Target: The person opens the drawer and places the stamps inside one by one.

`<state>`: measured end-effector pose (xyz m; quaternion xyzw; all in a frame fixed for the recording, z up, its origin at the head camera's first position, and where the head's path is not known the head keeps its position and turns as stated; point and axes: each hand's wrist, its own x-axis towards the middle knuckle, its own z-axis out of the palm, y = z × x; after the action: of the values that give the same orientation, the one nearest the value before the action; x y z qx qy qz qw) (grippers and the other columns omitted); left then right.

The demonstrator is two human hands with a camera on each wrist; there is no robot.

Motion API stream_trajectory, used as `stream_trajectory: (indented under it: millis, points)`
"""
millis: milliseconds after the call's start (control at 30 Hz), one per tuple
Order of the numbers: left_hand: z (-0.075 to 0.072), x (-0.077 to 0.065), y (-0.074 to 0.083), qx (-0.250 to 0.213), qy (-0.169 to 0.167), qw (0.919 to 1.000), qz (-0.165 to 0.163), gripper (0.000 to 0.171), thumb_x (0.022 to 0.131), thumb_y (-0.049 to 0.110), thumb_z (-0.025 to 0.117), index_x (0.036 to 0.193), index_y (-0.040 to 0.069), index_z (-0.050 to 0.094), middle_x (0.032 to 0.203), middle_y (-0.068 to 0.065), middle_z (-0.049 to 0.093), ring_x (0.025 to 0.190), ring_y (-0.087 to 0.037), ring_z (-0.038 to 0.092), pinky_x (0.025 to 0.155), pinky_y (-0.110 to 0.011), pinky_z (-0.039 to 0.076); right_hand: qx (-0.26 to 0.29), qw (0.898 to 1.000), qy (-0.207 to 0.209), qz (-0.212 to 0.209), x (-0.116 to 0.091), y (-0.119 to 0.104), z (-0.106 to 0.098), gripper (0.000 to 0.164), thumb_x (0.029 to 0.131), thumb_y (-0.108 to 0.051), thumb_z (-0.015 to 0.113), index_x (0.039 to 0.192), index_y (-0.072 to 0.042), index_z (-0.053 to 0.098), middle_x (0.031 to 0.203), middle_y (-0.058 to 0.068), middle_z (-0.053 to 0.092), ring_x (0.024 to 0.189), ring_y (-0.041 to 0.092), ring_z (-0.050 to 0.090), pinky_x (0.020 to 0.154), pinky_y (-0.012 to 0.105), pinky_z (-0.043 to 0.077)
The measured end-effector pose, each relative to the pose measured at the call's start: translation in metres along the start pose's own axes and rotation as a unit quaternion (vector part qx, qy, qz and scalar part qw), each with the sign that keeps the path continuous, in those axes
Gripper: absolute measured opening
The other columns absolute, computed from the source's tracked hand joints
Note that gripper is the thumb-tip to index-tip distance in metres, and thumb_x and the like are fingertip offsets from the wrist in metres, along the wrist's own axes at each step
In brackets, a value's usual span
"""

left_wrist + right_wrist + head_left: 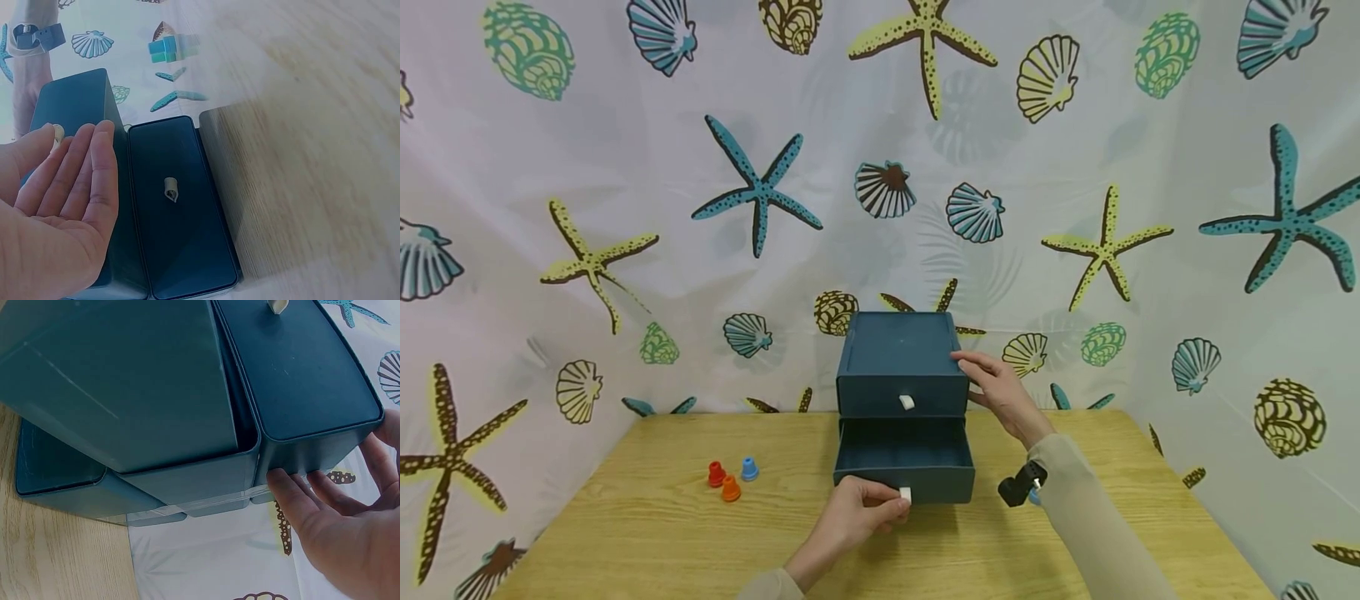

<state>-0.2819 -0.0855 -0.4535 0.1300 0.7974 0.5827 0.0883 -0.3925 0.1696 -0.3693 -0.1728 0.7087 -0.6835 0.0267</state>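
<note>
A dark blue two-drawer box (pixel 901 346) stands at the back of the wooden table. Its lower drawer (pixel 936 486) is pulled out, and the inside shows. My left hand (pixel 859 518) pinches that drawer's white pull tab (pixel 906 495) between thumb and fingers. The upper drawer (pixel 868 396) is closed, with its own white tab (pixel 170 189). On the box's right side, my right hand (pixel 1000 392) rests its fingers against the side wall and top edge. In the right wrist view, its extended fingertips (pixel 280 478) touch the side.
Small cone-shaped pieces lie on the table to the left: a red one (pixel 717 474), an orange one (pixel 731 489) and a blue one (pixel 749 468). Another blue piece (pixel 1034 497) shows partly behind the right wrist's camera. A shell-patterned curtain (pixel 880 250) hangs behind the table.
</note>
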Motion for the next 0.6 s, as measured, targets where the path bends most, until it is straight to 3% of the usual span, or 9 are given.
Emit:
stream_trajectory:
  millis: [600]
  points:
    - [-0.0031,-0.0035,-0.0029,-0.013,-0.016,0.9997,0.015,0.03,0.089,0.024,0.072,0.103,-0.002,0.076,0.092,-0.01,0.076,0.086,-0.023,0.072,0.075,-0.042,0.06,-0.008,1.0,0.0,-0.002,-0.0003,0.0009,0.0003,0.044,0.104,-0.027,0.05,0.143,-0.007,0.049,0.159,0.01,0.03,0.149,0.033,0.024,0.113,0.057,0.033]
